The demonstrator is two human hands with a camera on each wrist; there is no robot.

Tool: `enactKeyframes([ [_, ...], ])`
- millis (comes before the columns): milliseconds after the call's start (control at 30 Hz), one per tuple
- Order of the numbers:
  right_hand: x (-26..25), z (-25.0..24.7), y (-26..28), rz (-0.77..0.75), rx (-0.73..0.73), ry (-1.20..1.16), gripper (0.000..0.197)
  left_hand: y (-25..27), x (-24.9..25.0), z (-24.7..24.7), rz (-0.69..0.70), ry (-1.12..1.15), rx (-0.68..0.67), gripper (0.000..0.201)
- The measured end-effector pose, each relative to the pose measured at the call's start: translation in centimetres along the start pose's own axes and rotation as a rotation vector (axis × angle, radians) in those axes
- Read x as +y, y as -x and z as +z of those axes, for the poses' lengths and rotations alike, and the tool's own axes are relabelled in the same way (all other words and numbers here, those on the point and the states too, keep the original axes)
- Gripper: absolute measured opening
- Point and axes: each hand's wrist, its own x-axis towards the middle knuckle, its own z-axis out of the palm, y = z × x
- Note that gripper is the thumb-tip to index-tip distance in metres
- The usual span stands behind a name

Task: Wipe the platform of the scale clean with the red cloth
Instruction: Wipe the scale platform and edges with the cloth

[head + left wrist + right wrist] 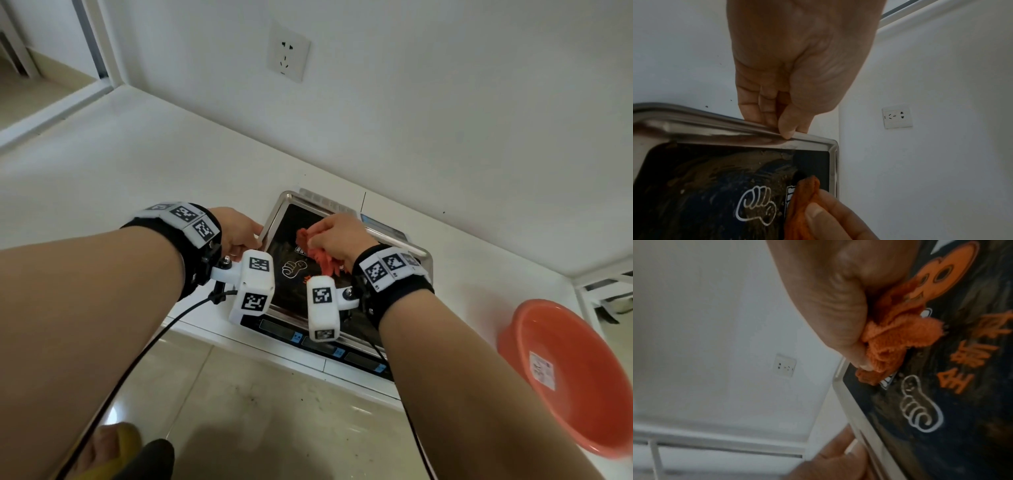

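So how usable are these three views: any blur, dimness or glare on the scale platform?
Head view: bright, wide-angle bending, right hand and red cloth sharp enough. Left wrist view: dim, glare streaks along the platform rim where the left hand grips, smears readable. Right wrist view: dim and motion-blurred; the cloth and the thumbs-up print are soft.

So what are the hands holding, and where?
The right hand grips the bunched red cloth on the scale platform. The left hand pinches the platform's metal rim.
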Motion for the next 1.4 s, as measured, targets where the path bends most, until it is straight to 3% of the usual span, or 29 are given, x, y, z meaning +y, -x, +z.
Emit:
enactKeyframes([
  [100,0.1,-1.0,-0.1,0.017,0.102,-0.115,0.020,0.1,0.0,0.0,-0.008,0.017,0.018,0.037],
  [200,0.4,-1.2,-0.2,0.033,0.157,-0.075,0.020,0.0,-0.1,-0.2,-0.008,0.003,0.008,0.040],
  [333,0.0,0.2,0.2,-0.003,0.036,0.192,0.023,0.0,0.0,-0.3,0.007,-0.019,0.032,0.041],
  [433,-0.2,0.2,0.0,-0.011,-0.029,0.070,0.032,-0.2,-0.4,-0.3,0.017,0.053,0.014,0.034],
  [500,-0.2,-0.4,-0.2,0.006,0.016,-0.004,0.031,-0.1,-0.7,-0.5,0.003,0.079,-0.014,0.032],
  [633,-0.3,-0.3,-0.6,-0.007,0.072,0.076,0.019,-0.3,-0.9,-0.7,-0.003,0.085,-0.016,0.036],
  [700,-0.8,0.4,-0.3,-0.039,0.038,0.213,0.017,-0.4,-0.9,-0.6,-0.001,0.084,-0.019,0.036],
  [767,-1.4,1.3,0.0,-0.067,-0.011,0.296,0.032,-0.3,-0.8,-0.5,0.013,0.041,-0.027,0.034],
  [967,-1.9,0.9,1.1,-0.045,-0.176,0.190,0.028,0.6,-0.5,-0.4,0.046,-0.032,-0.045,0.024],
  [1167,-1.4,-0.9,-0.5,0.004,0.007,0.000,0.030,0.2,-0.7,-0.4,0.028,-0.006,-0.031,0.028],
  [1400,-1.3,0.9,-0.2,-0.014,-0.086,0.165,0.034,0.3,-0.7,-0.3,0.004,-0.014,-0.039,0.028],
])
